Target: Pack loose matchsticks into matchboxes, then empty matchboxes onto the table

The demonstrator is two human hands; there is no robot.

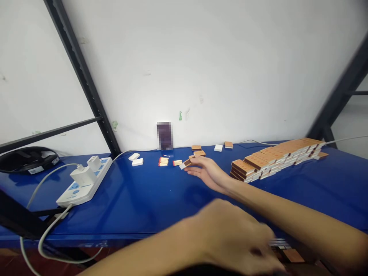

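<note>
My right hand (209,172) reaches over the blue tabletop, its fingers closed on a matchbox (188,162) whose pale end points left. Right beside that box lies a small group of red-tipped matches (177,163). Farther left is a second group of matches (163,161). Behind my fingers more brown matchboxes (199,153) lie on the table. Nearer to me, my left hand (232,237) hangs in front of the table edge, back upward and blurred by motion. Its fingers are mostly hidden, so whether they hold anything does not show.
A long stack of matchboxes (270,158) runs along the right. White box pieces (137,162) lie at left, another white piece (218,148) near the wall. A power strip (86,188) with cables, a black round object (27,160) and dark rack posts (83,76) flank the left.
</note>
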